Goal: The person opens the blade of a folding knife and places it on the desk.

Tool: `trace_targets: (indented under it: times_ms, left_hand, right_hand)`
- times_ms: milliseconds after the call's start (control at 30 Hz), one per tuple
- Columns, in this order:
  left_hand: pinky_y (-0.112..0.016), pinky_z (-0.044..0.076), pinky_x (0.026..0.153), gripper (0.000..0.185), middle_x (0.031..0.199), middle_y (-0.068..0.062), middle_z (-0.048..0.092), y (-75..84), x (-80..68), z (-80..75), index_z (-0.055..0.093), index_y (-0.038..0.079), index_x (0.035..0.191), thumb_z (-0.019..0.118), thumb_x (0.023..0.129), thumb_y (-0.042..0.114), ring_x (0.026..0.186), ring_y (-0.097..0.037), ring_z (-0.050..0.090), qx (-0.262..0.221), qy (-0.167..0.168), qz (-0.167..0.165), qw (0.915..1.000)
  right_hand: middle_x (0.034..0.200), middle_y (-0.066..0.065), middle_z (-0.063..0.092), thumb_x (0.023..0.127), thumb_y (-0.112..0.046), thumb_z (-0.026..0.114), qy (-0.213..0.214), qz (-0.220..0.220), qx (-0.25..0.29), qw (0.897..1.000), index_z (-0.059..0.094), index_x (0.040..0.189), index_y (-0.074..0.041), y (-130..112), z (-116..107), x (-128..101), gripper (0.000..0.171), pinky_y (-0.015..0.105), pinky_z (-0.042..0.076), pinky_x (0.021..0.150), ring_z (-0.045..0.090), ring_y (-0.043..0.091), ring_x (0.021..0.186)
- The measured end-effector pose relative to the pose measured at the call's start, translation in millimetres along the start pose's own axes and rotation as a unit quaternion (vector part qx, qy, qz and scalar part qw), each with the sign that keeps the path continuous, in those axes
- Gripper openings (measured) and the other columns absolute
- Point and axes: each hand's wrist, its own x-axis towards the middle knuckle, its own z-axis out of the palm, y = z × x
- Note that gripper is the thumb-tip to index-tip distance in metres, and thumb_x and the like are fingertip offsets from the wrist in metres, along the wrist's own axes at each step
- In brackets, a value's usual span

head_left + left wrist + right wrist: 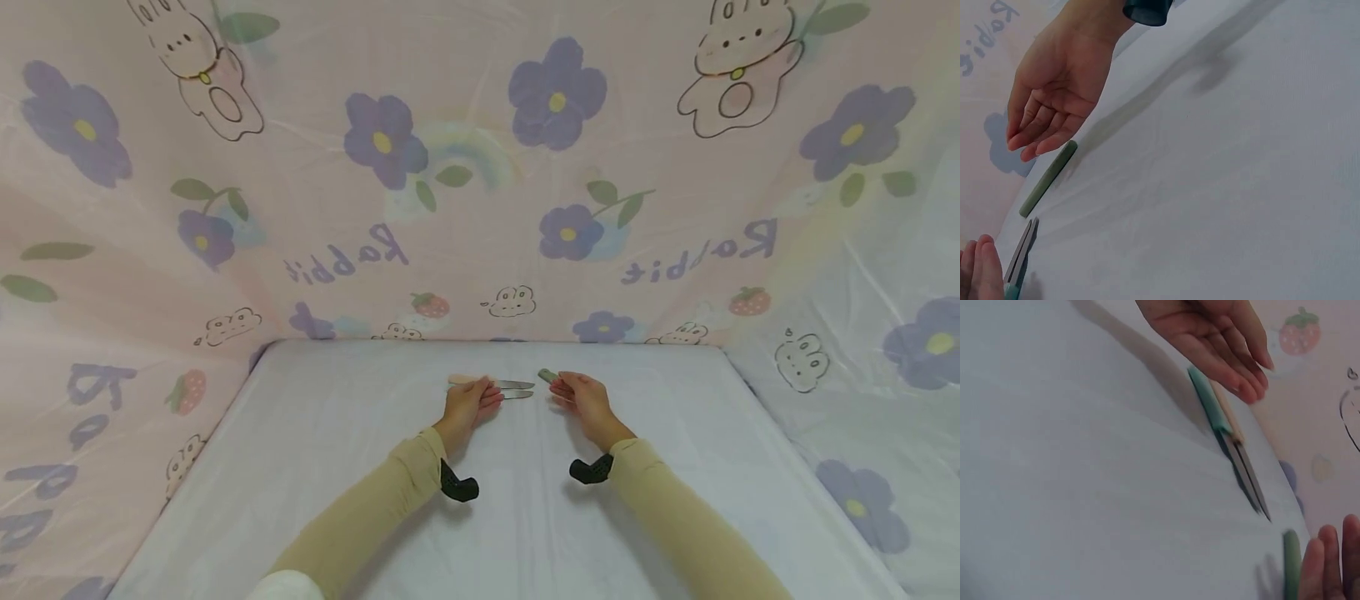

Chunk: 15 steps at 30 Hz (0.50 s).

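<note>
My left hand (471, 404) is over the handles of two small knives, its fingers loosely bent with nothing in them. One knife has a beige handle (1227, 412), the other a teal handle (1209, 400). Their blades (517, 385) lie side by side and point toward my right hand. My right hand (585, 404) hovers beside a slim green bar (1049, 178), fingers relaxed and holding nothing. In the head view that hand hides part of the bar. Fingertips of the left hand (982, 272) show beside the knives in the left wrist view.
Everything lies on a white-covered table (510, 517), near its far edge. Printed cloth walls (465, 208) with flowers and rabbits rise behind it and at both sides. A black wrist device (459, 483) sits under the left wrist, another (591, 470) under the right.
</note>
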Motion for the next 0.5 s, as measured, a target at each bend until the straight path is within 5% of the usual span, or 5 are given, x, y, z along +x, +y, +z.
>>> trace_targets:
  times_ms: [267, 500]
  left_hand:
    - [-0.037, 0.05, 0.086, 0.035, 0.119, -0.031, 0.053, -10.4, 0.3, 37.1, 0.049, -0.014, 0.12, 0.051, 0.096, 0.011, 0.102, -0.032, 0.061, 0.011, -0.012, 0.008, 0.9998]
    - [-0.034, 0.051, 0.085, 0.039, 0.119, -0.029, 0.054, -23.4, 9.1, 69.9, 0.048, -0.013, 0.122, 0.055, 0.094, 0.013, 0.104, -0.033, 0.06, 0.004, -0.009, -0.009, 0.9999]
  right_hand:
    - [0.125, 0.023, 0.052, 0.097, -0.014, 0.049, 0.025, -0.036, -0.108, 0.993, 0.044, 0.129, 0.009, -14, -27, 14, 0.039, 0.037, 0.043, 0.097, 0.052, 0.03, 0.113]
    - [0.128, 0.022, 0.05, 0.097, -0.01, 0.047, 0.026, -0.048, -0.191, 0.98, 0.048, 0.128, 0.008, -13, -35, 22, 0.036, 0.037, 0.043, 0.095, 0.048, 0.03, 0.115]
